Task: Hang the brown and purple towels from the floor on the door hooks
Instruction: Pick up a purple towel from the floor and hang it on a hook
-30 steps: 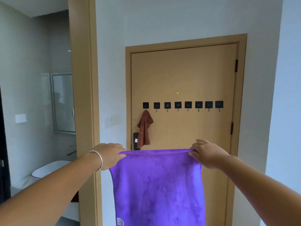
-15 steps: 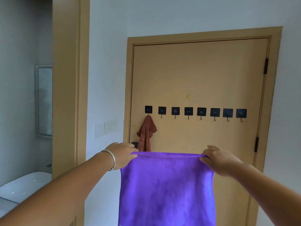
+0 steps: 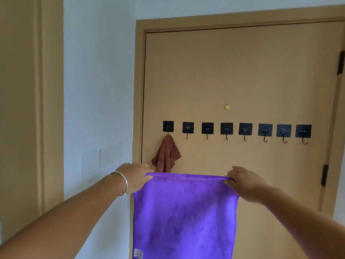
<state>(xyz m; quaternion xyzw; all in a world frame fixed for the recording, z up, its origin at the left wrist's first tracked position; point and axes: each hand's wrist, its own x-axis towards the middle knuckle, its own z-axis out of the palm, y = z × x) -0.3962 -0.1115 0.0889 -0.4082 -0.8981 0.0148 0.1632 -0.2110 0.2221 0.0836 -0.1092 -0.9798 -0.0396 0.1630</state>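
A purple towel (image 3: 184,215) hangs stretched flat in front of me. My left hand (image 3: 134,177) pinches its top left corner and my right hand (image 3: 244,184) pinches its top right corner. The towel's top edge is below a row of several black hooks (image 3: 226,128) stuck on the tan door (image 3: 242,71). A brown towel (image 3: 166,154) hangs bunched from the leftmost hook (image 3: 168,126); its lower end is hidden behind the purple towel. The other hooks are bare.
A white wall with pale switch plates (image 3: 102,158) lies left of the door. A tan door frame post (image 3: 50,109) stands at the far left. Black hinges (image 3: 341,62) sit on the door's right edge.
The door and hooks have grown larger and shifted right in view as I came closer. Both hands keep their hold on the purple towel's top corners.
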